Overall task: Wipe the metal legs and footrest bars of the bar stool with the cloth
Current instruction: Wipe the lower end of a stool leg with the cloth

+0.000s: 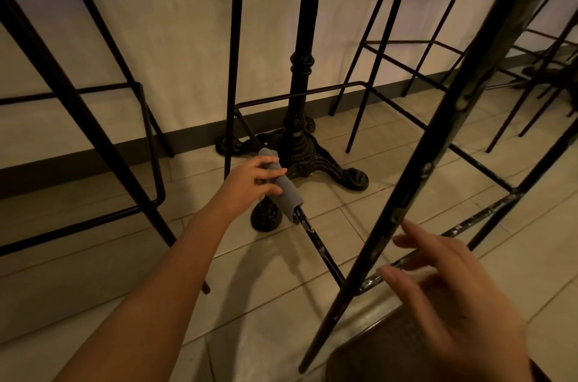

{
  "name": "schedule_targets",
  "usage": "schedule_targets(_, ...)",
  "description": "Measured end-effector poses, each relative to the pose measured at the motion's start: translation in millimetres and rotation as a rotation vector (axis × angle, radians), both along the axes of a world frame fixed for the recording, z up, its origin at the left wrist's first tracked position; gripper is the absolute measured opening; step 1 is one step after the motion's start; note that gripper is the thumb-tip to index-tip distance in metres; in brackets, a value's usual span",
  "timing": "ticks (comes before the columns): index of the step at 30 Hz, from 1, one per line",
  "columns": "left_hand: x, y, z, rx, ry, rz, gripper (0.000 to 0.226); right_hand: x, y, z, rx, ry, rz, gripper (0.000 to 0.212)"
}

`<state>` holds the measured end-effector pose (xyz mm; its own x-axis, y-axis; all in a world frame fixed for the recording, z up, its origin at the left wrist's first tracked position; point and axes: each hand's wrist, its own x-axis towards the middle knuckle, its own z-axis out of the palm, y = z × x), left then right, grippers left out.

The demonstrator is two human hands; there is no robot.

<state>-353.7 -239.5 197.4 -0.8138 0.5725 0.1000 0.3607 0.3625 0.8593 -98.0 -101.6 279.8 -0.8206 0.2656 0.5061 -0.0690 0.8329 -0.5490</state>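
A grey cloth is wrapped around the left footrest bar of the black metal bar stool, about midway along it. My left hand grips the cloth around that bar. The near front leg of the stool slants from upper right down to the floor. My right hand hovers with spread fingers just beside this leg and over the near footrest bar, holding nothing. The bars show scuffed, worn paint.
An ornate black cast-iron table base stands on the tiled floor just behind the cloth. More black wire stools stand at the left and back right. A white wall with dark skirting runs behind. A brown round seat edge shows at the bottom right.
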Motion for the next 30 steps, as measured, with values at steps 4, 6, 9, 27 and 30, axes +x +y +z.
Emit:
schedule_targets(4,4,1,0,0.009,-0.033,0.006,0.046,-2,-4,-12,0.007,0.028,-0.008,0.059)
schedule_targets(6,6,2,-2,0.015,-0.030,0.010,0.045,-3,-4,-16,0.037,0.060,-0.025,0.059)
schedule_targets(9,9,2,-4,0.031,-0.057,0.025,0.046,-6,-3,-20,0.048,0.117,-0.045,0.056)
schedule_targets(27,17,2,7,-0.136,0.085,-0.009,0.038,-14,-1,-26,0.059,0.166,-0.081,0.054)
schedule_targets(30,18,3,8,-0.137,0.051,0.010,0.037,-15,-2,-29,0.053,0.191,-0.078,0.054)
